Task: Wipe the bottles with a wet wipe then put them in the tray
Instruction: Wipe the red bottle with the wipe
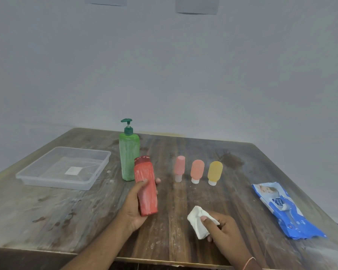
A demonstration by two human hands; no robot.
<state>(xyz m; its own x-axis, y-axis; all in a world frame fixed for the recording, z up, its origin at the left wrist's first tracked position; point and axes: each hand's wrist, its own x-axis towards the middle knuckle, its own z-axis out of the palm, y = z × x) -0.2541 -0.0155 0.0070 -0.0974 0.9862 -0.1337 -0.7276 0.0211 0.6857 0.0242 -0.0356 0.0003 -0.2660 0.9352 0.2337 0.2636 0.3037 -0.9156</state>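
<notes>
On wood table [47, 211] | left hand [134, 209] holds chalky red bottle [146, 189] | right hand [223, 228] pinches crumpled wipe [198, 221]

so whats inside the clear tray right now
No bottles yet. Through the clear tray only a small white label shows on its floor; whether it sits inside or underneath cannot be told.

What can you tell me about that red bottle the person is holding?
The red bottle is a tall, round plastic-looking bottle with a darker red cap on top. Its surface looks streaky and whitish, as if dusty or smeared. The left hand grips it from its left side, thumb in front and fingers wrapped behind, holding it roughly upright, tilted slightly, above the wooden table. It sits in front of the green pump bottle. Nothing else touches it.
</notes>
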